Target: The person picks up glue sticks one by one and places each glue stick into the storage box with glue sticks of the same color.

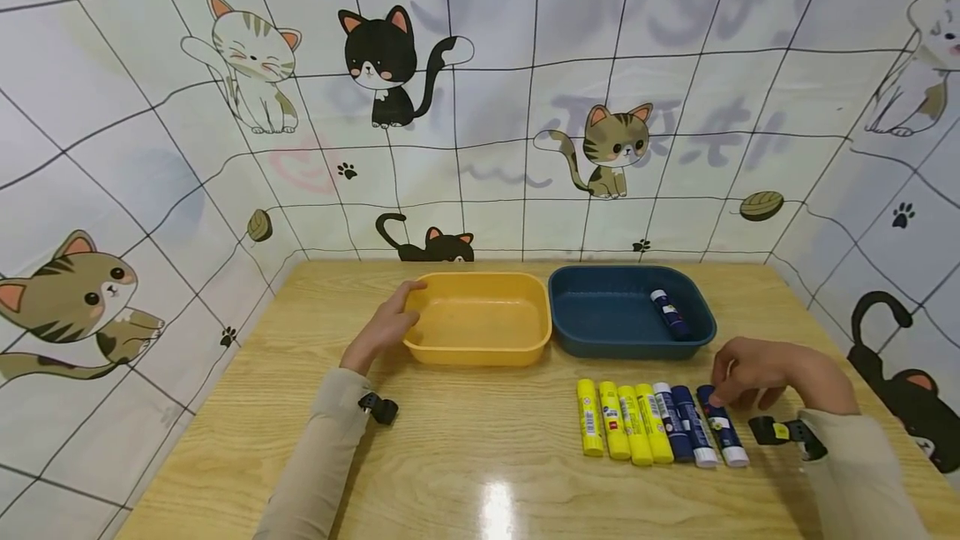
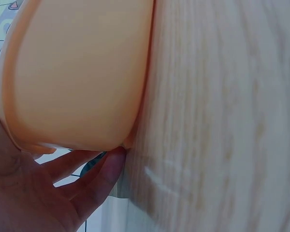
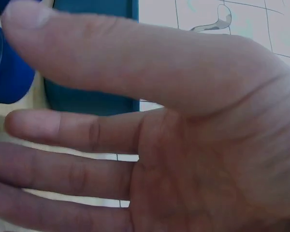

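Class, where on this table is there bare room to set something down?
Free: the table between the left sleeve and the glue stick row; inside the yellow tray; inside the blue tray, left of its lone stick. Crowded: the row itself, and between the trays.

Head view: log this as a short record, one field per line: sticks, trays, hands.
Yellow sticks: four, side by side on the table
Blue sticks: three beside the yellow ones, one in the blue tray
Yellow tray: left of the blue tray
Left hand: holds the yellow tray's left end
Right hand: at the rightmost blue stick; grip unclear
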Motion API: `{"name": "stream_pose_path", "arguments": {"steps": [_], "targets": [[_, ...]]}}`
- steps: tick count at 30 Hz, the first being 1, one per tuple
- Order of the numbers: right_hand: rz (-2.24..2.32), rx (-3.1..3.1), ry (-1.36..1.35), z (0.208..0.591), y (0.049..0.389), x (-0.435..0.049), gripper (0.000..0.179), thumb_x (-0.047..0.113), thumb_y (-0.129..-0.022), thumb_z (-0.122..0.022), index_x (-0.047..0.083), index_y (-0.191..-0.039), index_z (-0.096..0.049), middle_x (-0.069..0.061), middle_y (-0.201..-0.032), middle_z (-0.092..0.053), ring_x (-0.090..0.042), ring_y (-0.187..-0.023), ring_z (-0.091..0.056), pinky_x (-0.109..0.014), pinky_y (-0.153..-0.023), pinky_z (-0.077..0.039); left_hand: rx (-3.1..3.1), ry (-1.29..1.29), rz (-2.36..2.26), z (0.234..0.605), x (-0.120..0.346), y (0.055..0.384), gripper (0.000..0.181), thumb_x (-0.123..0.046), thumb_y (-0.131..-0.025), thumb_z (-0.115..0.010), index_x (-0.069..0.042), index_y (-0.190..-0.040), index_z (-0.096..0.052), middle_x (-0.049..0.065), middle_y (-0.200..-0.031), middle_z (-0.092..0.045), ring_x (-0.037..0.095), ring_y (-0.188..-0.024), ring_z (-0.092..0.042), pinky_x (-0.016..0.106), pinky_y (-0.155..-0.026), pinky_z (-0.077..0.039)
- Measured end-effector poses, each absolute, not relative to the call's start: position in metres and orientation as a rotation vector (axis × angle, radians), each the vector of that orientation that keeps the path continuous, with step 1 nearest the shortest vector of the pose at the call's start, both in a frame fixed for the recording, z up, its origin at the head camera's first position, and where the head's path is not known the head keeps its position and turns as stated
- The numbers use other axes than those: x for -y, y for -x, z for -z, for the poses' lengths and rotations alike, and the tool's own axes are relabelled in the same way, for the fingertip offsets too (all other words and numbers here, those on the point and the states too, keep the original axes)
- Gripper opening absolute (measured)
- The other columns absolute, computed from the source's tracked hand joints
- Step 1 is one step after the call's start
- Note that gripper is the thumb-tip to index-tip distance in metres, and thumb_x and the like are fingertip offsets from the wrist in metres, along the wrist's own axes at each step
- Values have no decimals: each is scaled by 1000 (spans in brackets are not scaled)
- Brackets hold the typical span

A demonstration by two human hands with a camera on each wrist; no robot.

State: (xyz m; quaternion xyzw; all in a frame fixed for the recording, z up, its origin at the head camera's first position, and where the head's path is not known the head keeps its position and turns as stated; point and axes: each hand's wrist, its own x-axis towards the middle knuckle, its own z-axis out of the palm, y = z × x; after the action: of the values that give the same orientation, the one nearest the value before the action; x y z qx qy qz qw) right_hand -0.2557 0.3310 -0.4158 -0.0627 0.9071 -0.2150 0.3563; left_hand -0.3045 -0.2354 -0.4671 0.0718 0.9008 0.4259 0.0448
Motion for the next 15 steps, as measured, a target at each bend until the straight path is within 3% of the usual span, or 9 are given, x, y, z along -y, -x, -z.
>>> {"name": "stream_pose_path", "arguments": {"steps": [5, 15], "targets": [[495, -2342, 135, 415, 253, -325, 21, 29, -88, -79, 9, -88, -73, 0, -74, -64, -15, -69, -57, -31, -65, -54, -2751, -222, -1301, 467, 235, 302, 62, -7, -95, -45, -14, -156, -38, 20, -167, -32, 37, -134, -43, 49, -107, -37], [526, -2361, 161, 417, 256, -328, 23, 26, -91, -76, 4, -96, -73, -4, -82, -73, -20, -78, -70, -44, -73, -61, -2741, -203, -1307, 466, 235, 303, 61, -8, -97, -45, -15, -157, -37, 19, -167, -32, 37, -138, -41, 52, -111, -34]]}}
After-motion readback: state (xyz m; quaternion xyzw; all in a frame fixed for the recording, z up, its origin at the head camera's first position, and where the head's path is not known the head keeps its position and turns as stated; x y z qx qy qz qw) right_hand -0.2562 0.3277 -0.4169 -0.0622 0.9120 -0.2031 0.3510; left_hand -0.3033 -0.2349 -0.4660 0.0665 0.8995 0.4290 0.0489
